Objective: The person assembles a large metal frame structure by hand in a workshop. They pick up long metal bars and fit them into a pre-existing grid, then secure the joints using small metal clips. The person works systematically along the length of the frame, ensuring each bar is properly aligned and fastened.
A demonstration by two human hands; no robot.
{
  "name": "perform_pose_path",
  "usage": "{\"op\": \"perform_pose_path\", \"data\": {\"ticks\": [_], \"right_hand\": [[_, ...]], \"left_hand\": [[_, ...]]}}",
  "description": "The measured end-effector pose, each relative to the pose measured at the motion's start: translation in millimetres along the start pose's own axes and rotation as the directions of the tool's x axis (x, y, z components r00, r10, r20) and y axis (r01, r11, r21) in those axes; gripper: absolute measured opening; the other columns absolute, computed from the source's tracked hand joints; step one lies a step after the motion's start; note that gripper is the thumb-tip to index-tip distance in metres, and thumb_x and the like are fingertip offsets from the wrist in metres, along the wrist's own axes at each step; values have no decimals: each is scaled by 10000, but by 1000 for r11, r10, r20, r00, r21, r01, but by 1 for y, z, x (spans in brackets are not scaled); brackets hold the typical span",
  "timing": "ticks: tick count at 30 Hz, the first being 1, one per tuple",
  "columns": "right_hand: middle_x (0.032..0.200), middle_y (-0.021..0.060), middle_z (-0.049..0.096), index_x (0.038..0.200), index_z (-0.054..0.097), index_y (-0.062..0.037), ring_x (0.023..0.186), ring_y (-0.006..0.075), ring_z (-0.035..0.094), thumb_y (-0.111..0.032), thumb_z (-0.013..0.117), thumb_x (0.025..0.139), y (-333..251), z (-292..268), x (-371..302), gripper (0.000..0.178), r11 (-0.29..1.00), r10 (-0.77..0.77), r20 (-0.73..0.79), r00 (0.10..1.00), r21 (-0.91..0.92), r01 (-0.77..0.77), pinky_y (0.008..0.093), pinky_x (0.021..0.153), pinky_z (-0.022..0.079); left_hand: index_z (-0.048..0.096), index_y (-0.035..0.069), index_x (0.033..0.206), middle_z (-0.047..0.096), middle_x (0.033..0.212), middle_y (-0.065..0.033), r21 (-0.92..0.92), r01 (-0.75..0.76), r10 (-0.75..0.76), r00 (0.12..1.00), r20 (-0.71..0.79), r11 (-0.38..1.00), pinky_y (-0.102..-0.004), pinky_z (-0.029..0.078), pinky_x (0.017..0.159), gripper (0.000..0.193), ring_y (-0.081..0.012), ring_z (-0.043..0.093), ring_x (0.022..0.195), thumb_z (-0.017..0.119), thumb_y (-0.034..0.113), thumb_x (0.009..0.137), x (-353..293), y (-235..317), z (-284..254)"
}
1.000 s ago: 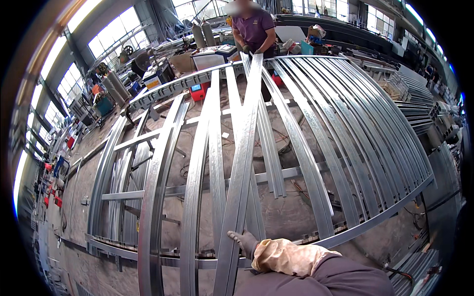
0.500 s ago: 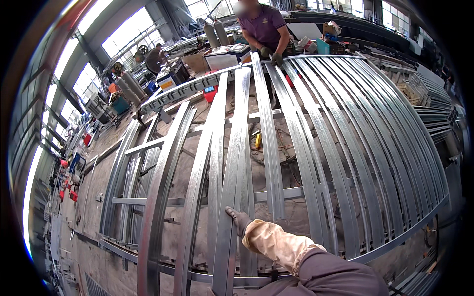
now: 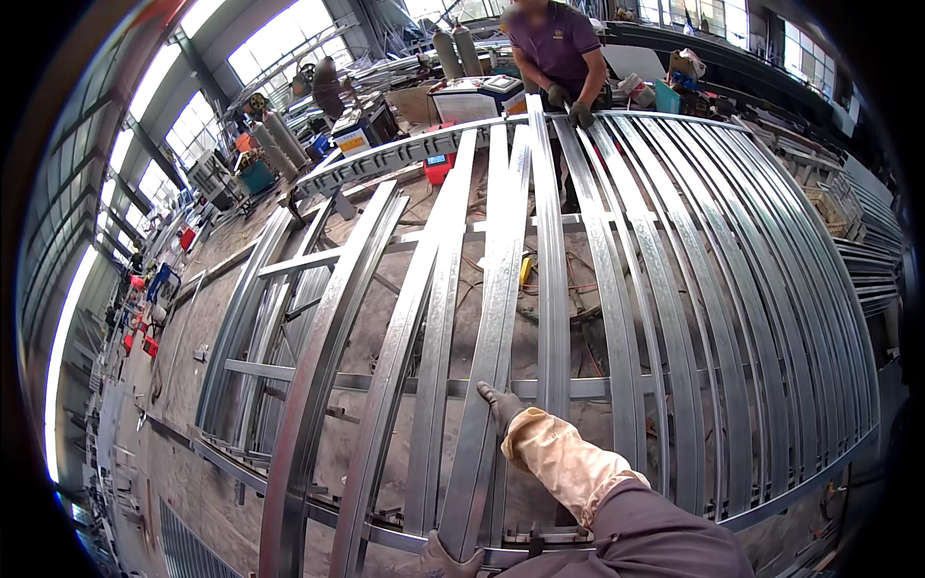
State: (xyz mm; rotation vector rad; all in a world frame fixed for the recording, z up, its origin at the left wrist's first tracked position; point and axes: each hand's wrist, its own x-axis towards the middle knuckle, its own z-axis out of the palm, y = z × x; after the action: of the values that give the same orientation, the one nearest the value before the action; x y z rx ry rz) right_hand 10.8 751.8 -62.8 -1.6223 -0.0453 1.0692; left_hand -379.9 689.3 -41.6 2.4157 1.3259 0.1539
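A long, shiny galvanized metal channel (image 3: 495,328) lies lengthwise across the frame, tilted slightly. My right hand (image 3: 501,407), in a dark glove, grips its right edge partway along. At the near end, my left hand (image 3: 450,558), also gloved, closes around the channel; its wrist is cut off by the lower edge of the view. Another channel (image 3: 443,356) runs close along its left side. To the right lies a narrower ribbed channel (image 3: 548,260). Crossing beneath them is a metal cross rail (image 3: 588,388).
Opposite me, a co-worker's gloved hands (image 3: 570,106) are at the far ends of the channels. Many parallel channels (image 3: 761,318) fill the right side. A slotted far rail (image 3: 385,147) bounds the frame. A yellow tool (image 3: 525,271) and cables lie on the floor below.
The held channel has shifted right, uncovering more of the channel on its left. My right hand has moved with it. My left hand now shows more fully at the near end.
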Motion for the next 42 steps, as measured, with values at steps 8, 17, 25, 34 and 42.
{"op": "perform_pose_path", "data": {"ticks": [8,17,25,34,42], "right_hand": [[1107,108,769,1237,703,49,958,208,724,-472,822,928,36,3,66,618,847,202,65,977,490,-208,321,909,580],[1242,123,683,1437,624,-85,1182,264,630,-423,482,1128,93,-8,153,480,961,-117,190,975,268,63,312,1102,487],[1690,182,332,1692,209,-81,1509,290,373,91,539,926,109,-48,167,851,657,-417,461,783,-442,611,387,1278,296],[1743,189,220,1685,194,-25,1603,285,237,44,440,967,93,-53,178,762,694,-457,464,759,-349,630,396,1324,188],[1715,169,262,1700,116,-48,1550,299,315,34,564,959,97,-39,142,869,623,-326,506,798,-520,584,386,1316,197]], "left_hand": [[411,-53,1499,587,1349,-265,22,-21,21,999,-23,1000,-549,463,1058,1203,-462,578,1237,948,535,597,15,5,26],[577,44,1368,689,1192,-209,-122,-66,72,996,50,990,-490,535,957,840,-413,667,1117,900,482,728,51,5,13],[385,-24,1569,559,1435,-244,-11,36,-35,998,49,999,-480,499,1073,1117,-393,601,1270,831,607,763,22,-22,23],[361,-27,1578,552,1413,-231,-85,43,-35,995,94,995,-463,497,1080,1139,-379,598,1282,880,528,729,27,-11,25],[381,0,1560,575,1386,-209,-48,60,-57,997,60,997,-457,509,1056,1075,-371,617,1241,867,522,756,14,-30,16]]}}
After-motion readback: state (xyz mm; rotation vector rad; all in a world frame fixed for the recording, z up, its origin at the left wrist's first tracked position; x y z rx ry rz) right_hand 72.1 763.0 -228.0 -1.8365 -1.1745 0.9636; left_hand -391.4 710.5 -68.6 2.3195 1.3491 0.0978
